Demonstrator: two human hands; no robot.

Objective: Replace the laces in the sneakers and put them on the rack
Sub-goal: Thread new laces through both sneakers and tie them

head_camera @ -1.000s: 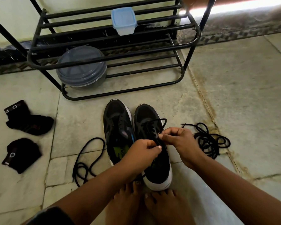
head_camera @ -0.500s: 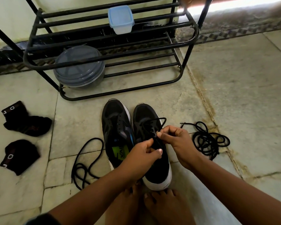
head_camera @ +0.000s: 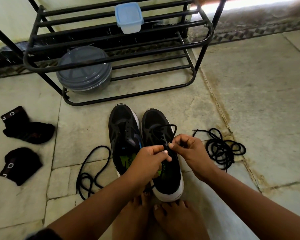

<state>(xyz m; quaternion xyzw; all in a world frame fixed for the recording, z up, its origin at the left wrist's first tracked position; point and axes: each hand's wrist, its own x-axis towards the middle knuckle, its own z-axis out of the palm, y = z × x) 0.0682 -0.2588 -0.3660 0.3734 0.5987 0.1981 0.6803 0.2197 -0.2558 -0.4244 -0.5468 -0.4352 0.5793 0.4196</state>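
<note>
Two black sneakers with white soles stand side by side on the floor, toes toward the rack. The left sneaker (head_camera: 124, 134) has bare eyelets. The right sneaker (head_camera: 156, 125) carries a black lace (head_camera: 164, 129) threaded through its front eyelets, with a loop arching over the tongue. My left hand (head_camera: 150, 159) and my right hand (head_camera: 189, 149) meet over the right sneaker's tongue, each pinching that lace. A loose black lace (head_camera: 92, 168) lies left of the shoes. Another coiled black lace (head_camera: 221, 149) lies to the right. The black metal rack (head_camera: 206, 37) stands behind.
On the rack's lower shelf sits a round grey lidded container (head_camera: 84, 70); a small blue-lidded box (head_camera: 129, 17) rests on the upper bars. Two black socks (head_camera: 28, 129) (head_camera: 19, 164) lie on the stone floor at left. My bare feet (head_camera: 173, 220) touch the right sneaker's heel.
My hands have drawn closer together over the right sneaker's tongue, still pinching the lace. The view shifted slightly; shoes and loose laces stay in place.
</note>
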